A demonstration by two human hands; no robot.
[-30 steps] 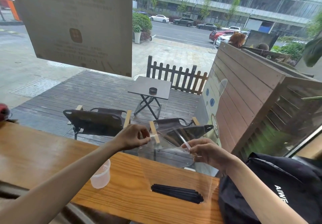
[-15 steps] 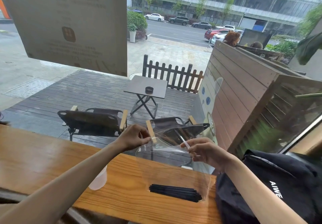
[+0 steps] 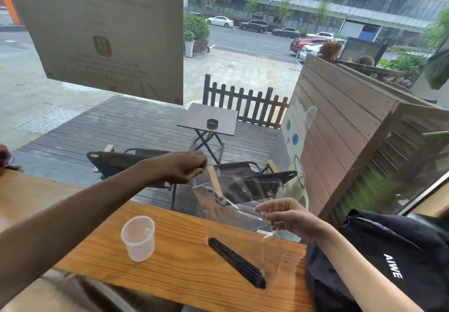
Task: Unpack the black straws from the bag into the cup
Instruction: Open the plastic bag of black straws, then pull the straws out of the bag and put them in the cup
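Observation:
A clear plastic bag (image 3: 233, 197) hangs above the wooden counter (image 3: 184, 275). My left hand (image 3: 182, 167) pinches its upper left corner, raised high. My right hand (image 3: 284, 214) holds the bag's right edge, lower and nearer to me. A bundle of black straws (image 3: 237, 262) lies slanted inside the bag's bottom, resting on the counter. An empty translucent plastic cup (image 3: 138, 237) stands upright on the counter, left of the straws and under my left forearm.
A black backpack (image 3: 388, 258) with white lettering sits at the counter's right end, close to my right arm. A window pane rises just behind the counter. A red object (image 3: 4, 156) peeks in at the far left.
My left hand rose and pulled the bag's corner up and away, spreading the bag. The straw bundle swung from lying level to slanting. The cup is now uncovered by my forearm.

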